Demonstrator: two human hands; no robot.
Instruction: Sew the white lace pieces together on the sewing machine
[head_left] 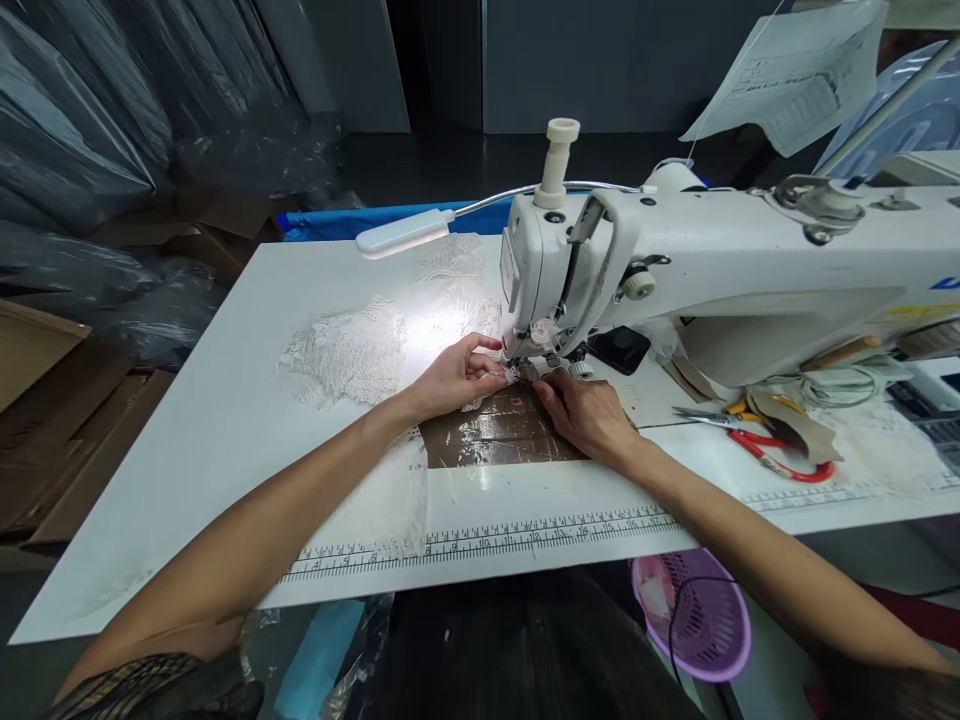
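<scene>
lace (495,385) white, openwork | pinched: left hand (457,378), right hand (585,410)

Garment sewing workshop, single workstation. Evidence: white industrial sewing machine (675,270) mounted on a white work table (225,420), with a measuring scale (487,540) printed along the table's near edge. Gooseneck lamp (405,232) lit over the needle area. White lace pieces (349,350) spread on the left of the table. Red-handled scissors (757,440) lie at right, near paper patterns. Printed work sheet (795,75) hangs far right. Purple plastic basket (697,615) sits below the table. Cardboard boxes (67,420) and plastic-wrapped stock (75,110) are stacked at far left.
</scene>
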